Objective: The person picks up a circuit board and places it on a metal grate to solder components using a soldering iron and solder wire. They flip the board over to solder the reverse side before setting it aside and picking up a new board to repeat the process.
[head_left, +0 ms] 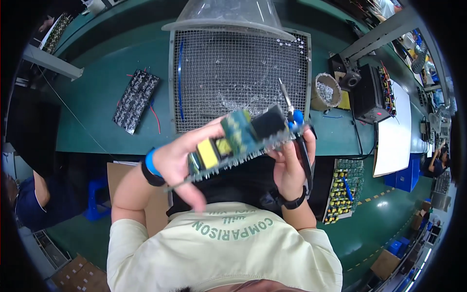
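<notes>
A wire-mesh panel [233, 68] lay on the green bench [92, 97] just beyond the fingers, under a clear hood [228, 14]. Well left of them sat a dark board [136, 100] with red wires. To their right stood a small cup [326, 91], perhaps holding solder scraps, and a black box [367, 92]. Below right, a tray of boards [343, 190] waited.

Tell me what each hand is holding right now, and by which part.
Both hold a circuit board: left hand at its left end, right hand at its right end, with a soldering iron by the handle.
</notes>
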{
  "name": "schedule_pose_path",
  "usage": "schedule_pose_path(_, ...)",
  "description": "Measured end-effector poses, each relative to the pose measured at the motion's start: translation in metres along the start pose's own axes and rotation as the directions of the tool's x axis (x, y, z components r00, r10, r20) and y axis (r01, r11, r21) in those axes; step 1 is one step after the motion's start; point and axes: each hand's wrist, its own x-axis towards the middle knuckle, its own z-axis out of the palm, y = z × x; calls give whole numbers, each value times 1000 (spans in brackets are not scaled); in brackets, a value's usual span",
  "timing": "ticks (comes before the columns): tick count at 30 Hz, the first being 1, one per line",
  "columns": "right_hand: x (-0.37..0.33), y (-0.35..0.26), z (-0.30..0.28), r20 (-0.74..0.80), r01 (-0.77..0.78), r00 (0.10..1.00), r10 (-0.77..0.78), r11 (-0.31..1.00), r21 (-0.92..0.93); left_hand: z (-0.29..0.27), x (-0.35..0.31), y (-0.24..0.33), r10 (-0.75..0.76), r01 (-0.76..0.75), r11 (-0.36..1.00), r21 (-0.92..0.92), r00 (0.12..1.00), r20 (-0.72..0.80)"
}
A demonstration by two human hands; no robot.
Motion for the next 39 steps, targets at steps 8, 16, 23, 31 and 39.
schedule_pose_path(8, -10, 3, 1, -47, -86, 995, 86, 996, -7, 43, 5, -24, -340, 165, 872, -460, 882, -327)
schedule_pose_path(16, -8, 11, -25, 114, 256, 967, -230, 883, -394, 30, 16, -18, -416, 210, 837, -505, 844, -339)
schedule_pose_path(23, -7, 14, -28, 153, 271, 962, -226, 853, -445, 17, 34, -15, -583, 372, 758, -535, 755, -300)
schedule_pose_path(31, 2, 11, -52, 5, 402, 908, -419, 868, -290, 2, 40, -16, -708, 603, 705, -372, 629, -320)
schedule_pose_path(39, 5, 5, -50, 259, 387, 909, -326, 892, -234, -3, 42, -19, -805, 646, 587, -488, 530, -268)
